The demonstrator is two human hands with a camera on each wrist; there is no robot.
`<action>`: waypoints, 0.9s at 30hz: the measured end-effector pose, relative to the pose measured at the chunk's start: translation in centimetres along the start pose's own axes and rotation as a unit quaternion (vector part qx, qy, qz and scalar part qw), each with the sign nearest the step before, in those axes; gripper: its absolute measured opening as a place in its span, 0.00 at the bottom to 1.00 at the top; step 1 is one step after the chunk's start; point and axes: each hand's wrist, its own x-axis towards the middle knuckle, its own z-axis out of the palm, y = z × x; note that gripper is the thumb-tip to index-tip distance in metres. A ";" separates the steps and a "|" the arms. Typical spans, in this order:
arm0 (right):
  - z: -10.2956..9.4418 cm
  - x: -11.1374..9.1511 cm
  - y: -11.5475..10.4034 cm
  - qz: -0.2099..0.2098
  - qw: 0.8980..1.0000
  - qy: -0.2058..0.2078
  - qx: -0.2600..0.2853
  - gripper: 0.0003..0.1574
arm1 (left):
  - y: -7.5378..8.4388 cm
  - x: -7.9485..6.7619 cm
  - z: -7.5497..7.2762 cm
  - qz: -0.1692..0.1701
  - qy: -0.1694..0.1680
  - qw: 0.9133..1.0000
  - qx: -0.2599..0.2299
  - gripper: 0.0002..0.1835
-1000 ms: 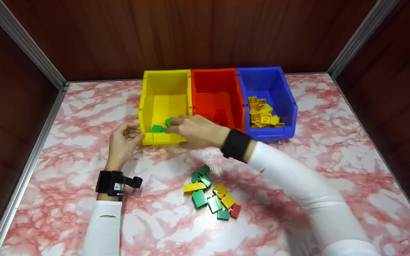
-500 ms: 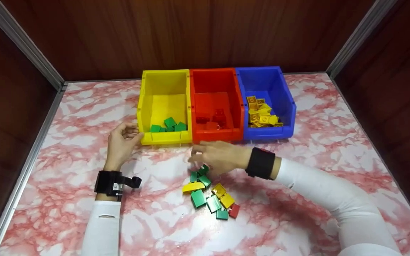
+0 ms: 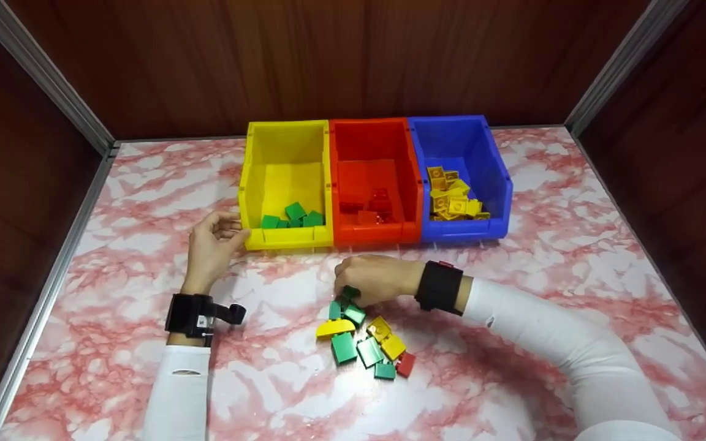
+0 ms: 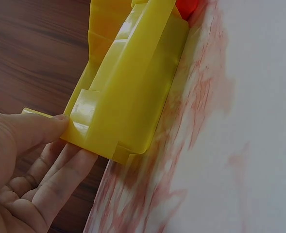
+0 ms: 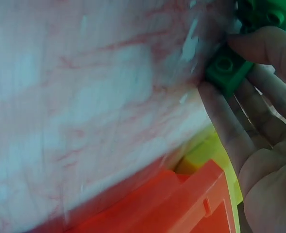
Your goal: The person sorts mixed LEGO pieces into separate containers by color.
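Note:
At the front left corner of the yellow bin (image 3: pixel 288 239), my left hand (image 3: pixel 211 252) pinches the plastic. The left wrist view shows the thumb (image 4: pixel 38 130) on the front lip and fingertips against the side. My right hand (image 3: pixel 377 278) is down at the far end of a loose pile, gripping a small green toy brick (image 5: pixel 225 70) between thumb and fingers. More bricks lie right beside it: a green brick (image 3: pixel 344 348), a yellow curved brick (image 3: pixel 335 328), a yellow square brick (image 3: pixel 393 346) and a red brick (image 3: pixel 406 365).
Right of the yellow bin, which contains green bricks (image 3: pixel 295 211), stand a red bin (image 3: pixel 377 234) with red bricks and a blue bin (image 3: pixel 466 230) with yellow bricks (image 3: pixel 451 199). Dark wood-look panels (image 3: pixel 341 61) wall in the marbled tabletop (image 3: pixel 114 275).
My right hand has drawn back from the yellow bin to the pile and taken hold of a green brick. Another green brick now shows in the yellow bin. My left hand stays put.

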 end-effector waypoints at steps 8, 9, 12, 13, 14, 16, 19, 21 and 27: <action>-1.2 0.3 0.0 0.016 0.999 0.018 0.022 0.14 | -0.2 0.1 0.0 0.004 -0.003 1.000 -0.001 0.17; -1.4 0.4 -0.1 0.017 0.999 0.023 0.024 0.14 | -0.2 0.1 0.0 0.005 -0.004 1.000 0.000 0.17; -2.4 1.1 -0.2 0.019 0.999 0.038 0.033 0.15 | -0.2 0.2 -0.2 0.005 -0.003 1.000 0.001 0.17; -2.7 1.4 -0.3 0.017 0.998 0.043 0.034 0.15 | -0.1 0.2 -0.2 0.005 -0.003 1.000 0.001 0.17; -3.1 1.7 -0.3 0.016 0.998 0.047 0.033 0.15 | -0.1 0.2 -0.2 0.004 -0.003 1.000 0.002 0.17; -3.9 2.4 -0.4 0.012 0.998 0.054 0.025 0.14 | -0.1 0.2 -0.3 0.002 -0.004 1.000 0.001 0.18; -5.1 3.6 -0.5 0.008 0.998 0.069 0.000 0.13 | -0.1 0.2 -0.4 0.000 -0.007 1.000 0.001 0.19; -5.9 4.5 -0.6 0.013 0.997 0.079 -0.018 0.13 | 0.0 0.2 -0.4 0.001 -0.009 1.000 -0.001 0.19; -7.9 7.1 -0.1 0.041 0.993 0.100 -0.052 0.14 | 0.0 0.1 -0.3 0.006 -0.009 1.000 -0.009 0.19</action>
